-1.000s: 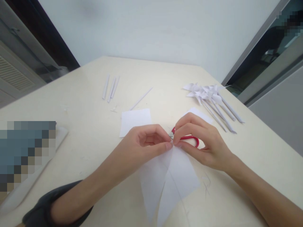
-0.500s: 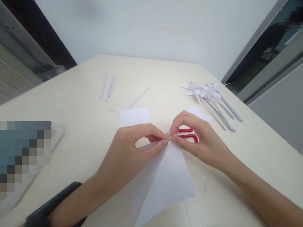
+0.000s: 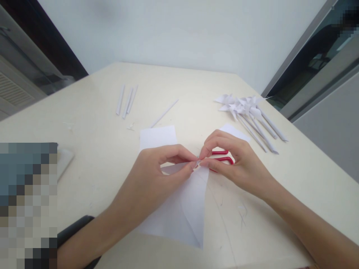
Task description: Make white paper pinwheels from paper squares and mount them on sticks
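Note:
My left hand (image 3: pixel 157 172) and my right hand (image 3: pixel 238 162) meet at the middle of the table, fingertips pinching the top corner of a white paper sheet (image 3: pixel 185 209). The sheet hangs down toward me, folded into overlapping flaps. A small metal pin shows between the fingertips of my right hand. Red-handled scissors (image 3: pixel 223 158) lie on the table just behind my right hand, mostly hidden by it.
The cream table (image 3: pixel 98 149) holds a white paper square (image 3: pixel 157 137), several rolled paper sticks (image 3: pixel 126 101), one thin stick (image 3: pixel 164 113), and a pile of finished paper pinwheels (image 3: pixel 249 112) at the right. A blurred area (image 3: pixel 28 201) covers the left edge.
The paper has swung left and its flaps have folded over each other. Both hands stayed pinched together at the paper's top corner, shifting slightly up.

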### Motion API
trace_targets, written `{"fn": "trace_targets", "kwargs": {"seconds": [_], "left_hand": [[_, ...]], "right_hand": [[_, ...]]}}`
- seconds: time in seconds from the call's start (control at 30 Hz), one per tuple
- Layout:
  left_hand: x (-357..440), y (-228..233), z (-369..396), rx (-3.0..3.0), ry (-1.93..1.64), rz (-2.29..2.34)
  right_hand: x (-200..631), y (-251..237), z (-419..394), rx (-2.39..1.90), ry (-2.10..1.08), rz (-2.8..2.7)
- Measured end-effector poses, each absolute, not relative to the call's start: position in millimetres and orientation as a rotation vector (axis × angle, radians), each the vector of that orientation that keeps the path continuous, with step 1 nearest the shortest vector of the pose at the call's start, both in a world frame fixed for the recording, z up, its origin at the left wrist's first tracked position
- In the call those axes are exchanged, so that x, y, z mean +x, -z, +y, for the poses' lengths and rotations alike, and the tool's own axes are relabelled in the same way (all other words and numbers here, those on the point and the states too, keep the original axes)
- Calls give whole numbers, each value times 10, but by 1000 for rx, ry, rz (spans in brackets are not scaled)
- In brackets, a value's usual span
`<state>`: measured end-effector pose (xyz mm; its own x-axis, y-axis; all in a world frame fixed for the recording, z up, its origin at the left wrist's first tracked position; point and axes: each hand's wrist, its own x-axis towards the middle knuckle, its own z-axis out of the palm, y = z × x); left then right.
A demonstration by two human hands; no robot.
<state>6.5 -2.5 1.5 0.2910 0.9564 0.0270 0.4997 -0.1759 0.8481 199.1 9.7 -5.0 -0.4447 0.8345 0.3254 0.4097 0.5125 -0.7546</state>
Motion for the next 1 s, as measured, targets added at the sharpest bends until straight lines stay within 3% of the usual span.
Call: {"fn": "trace_targets", "kwargs": {"seconds": [0.3, 0.43, 0.63, 1.0], "left_hand": [[92, -43, 21, 1745, -608, 1179], [59, 39, 61, 1648, -649, 1195], [-49, 146, 151, 1414, -1013, 1207], [-15, -54, 180, 1436, -653, 1232]], "right_hand": [[1961, 130, 72, -961, -450, -2300], [1983, 125, 94, -1060, -626, -2176], [2090, 64, 191, -1330, -1058, -2046], [2094, 24, 206, -1279, -930, -2023]]}}
